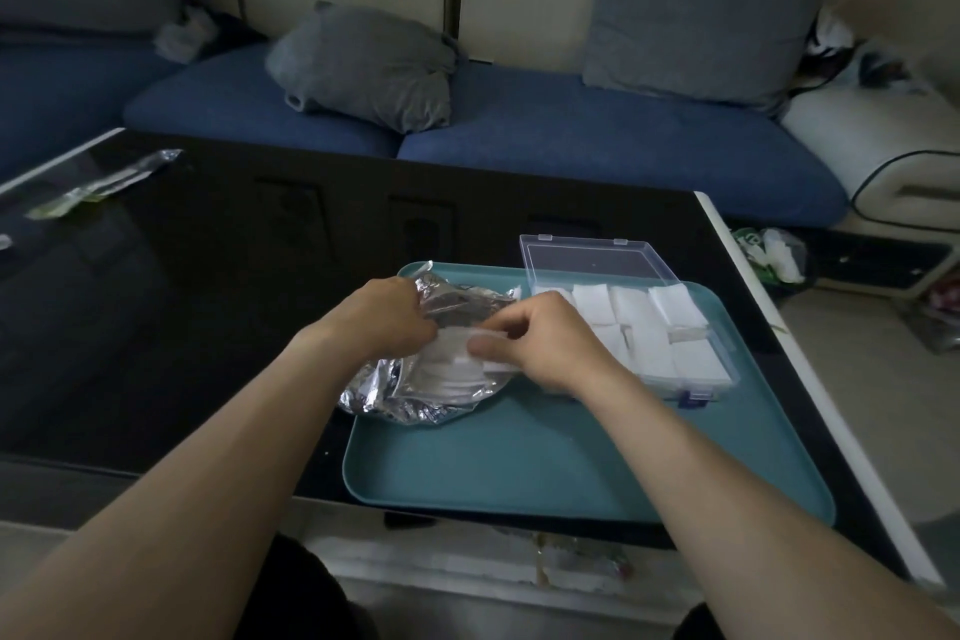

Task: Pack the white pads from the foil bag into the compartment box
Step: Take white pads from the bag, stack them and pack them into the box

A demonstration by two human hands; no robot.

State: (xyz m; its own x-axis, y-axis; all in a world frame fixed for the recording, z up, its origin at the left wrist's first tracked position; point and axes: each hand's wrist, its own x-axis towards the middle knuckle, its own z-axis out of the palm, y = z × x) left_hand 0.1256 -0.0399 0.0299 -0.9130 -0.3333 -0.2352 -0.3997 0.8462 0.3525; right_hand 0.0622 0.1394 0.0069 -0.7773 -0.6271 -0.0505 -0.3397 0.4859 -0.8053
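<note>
Pad (488, 364) in right-hand (545, 343) pinch grip

Crinkled foil bag (415, 405) of white pads (457, 374), open compartment box (691, 359) nearly filled

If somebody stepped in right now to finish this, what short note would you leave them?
Left hand grips the foil bag at its mouth, holding it open on the teal tray.
Right hand pinches white pads at the bag's opening.
The compartment box sits open on the tray's right side, most compartments already filled with pads.
Left to do: move this bunch into the box, then the pads remaining in the bag.
</note>
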